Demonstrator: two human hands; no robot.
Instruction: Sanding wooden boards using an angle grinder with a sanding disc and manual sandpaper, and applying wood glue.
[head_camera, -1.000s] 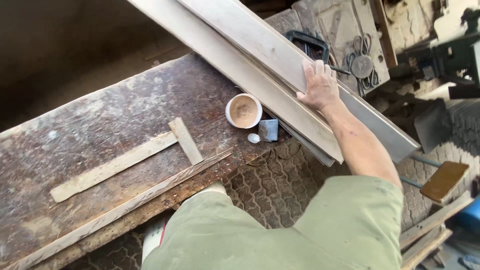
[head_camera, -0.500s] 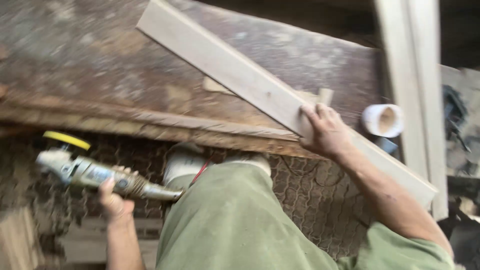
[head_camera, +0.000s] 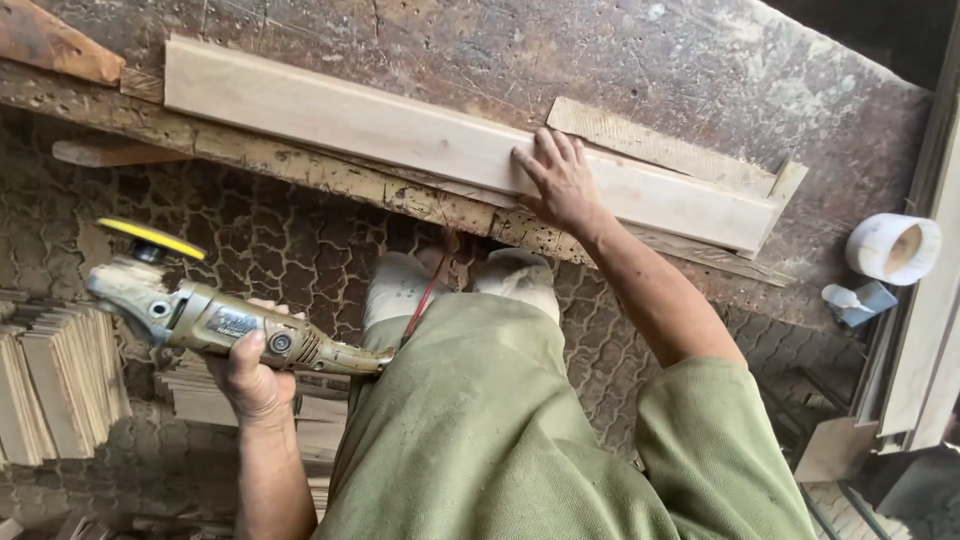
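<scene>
My grinder (head_camera: 235, 330) is dull grey-green with a yellow disc (head_camera: 152, 238). The plank (head_camera: 400, 135) is pale tan on a dark brown, scarred counter (head_camera: 700, 70). My clothes (head_camera: 500, 440) are olive; the cup (head_camera: 893, 248) is white.

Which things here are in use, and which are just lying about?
In use: board under the right hand; grinder held in the left hand.
Lying about: white cup, thin strip, stacked wood pieces.

A small dark label (head_camera: 232, 322) sits on the angle grinder's (head_camera: 215, 322) grey body.
</scene>
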